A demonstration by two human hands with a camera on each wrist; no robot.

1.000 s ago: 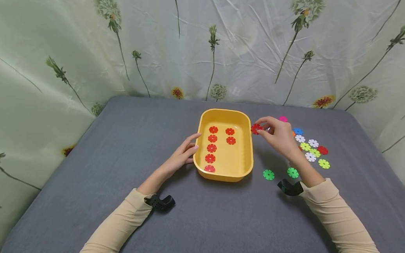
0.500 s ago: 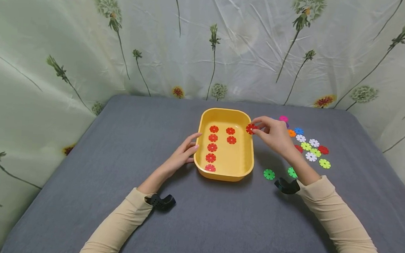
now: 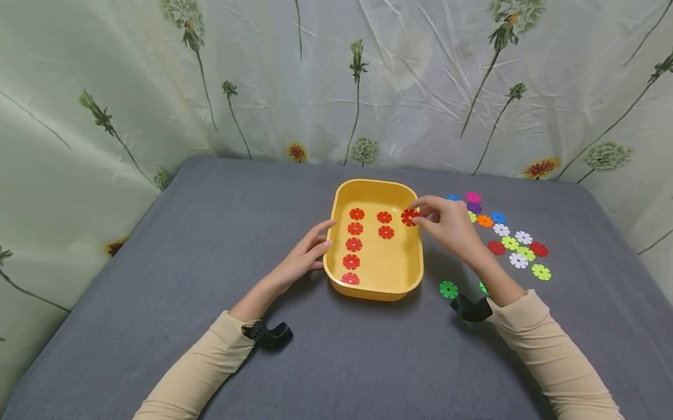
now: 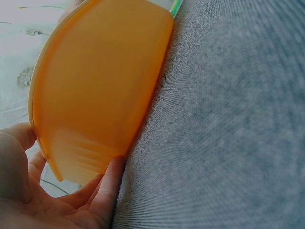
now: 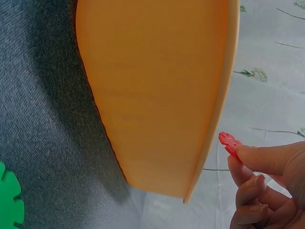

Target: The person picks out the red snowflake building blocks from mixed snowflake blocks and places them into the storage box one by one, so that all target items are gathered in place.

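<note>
A yellow plastic tub (image 3: pixel 374 293) stands on the table. Inside it, flat red notched discs form a left column, such as this red disc (image 3: pixel 353 244), with two more red discs (image 3: pixel 385 232) to their right. My left hand (image 3: pixel 300 253) holds the tub's left side; the left wrist view shows the thumb at the rim and fingers along the outer wall (image 4: pixel 105 71). My right hand (image 3: pixel 447 224) pinches a red notched disc (image 3: pixel 409 218) between thumb and index finger, above the tub's right rim. In the right wrist view that disc (image 5: pixel 229 142) is tilted beside the rim.
Right of the tub lie several loose notched discs: white (image 3: pixel 518 260), yellow-green (image 3: pixel 541 272), red (image 3: pixel 496 248), orange (image 3: pixel 485 221), purple (image 3: pixel 474 208) and pink (image 3: pixel 473 197). A green disc (image 3: pixel 449 289) lies nearer me. A floral curtain (image 3: pixel 287 70) hangs behind the grey-covered table (image 3: pixel 242 216).
My right hand has moved left with the red disc, from just outside the tub's right rim to over it. The left hand stays on the tub.
</note>
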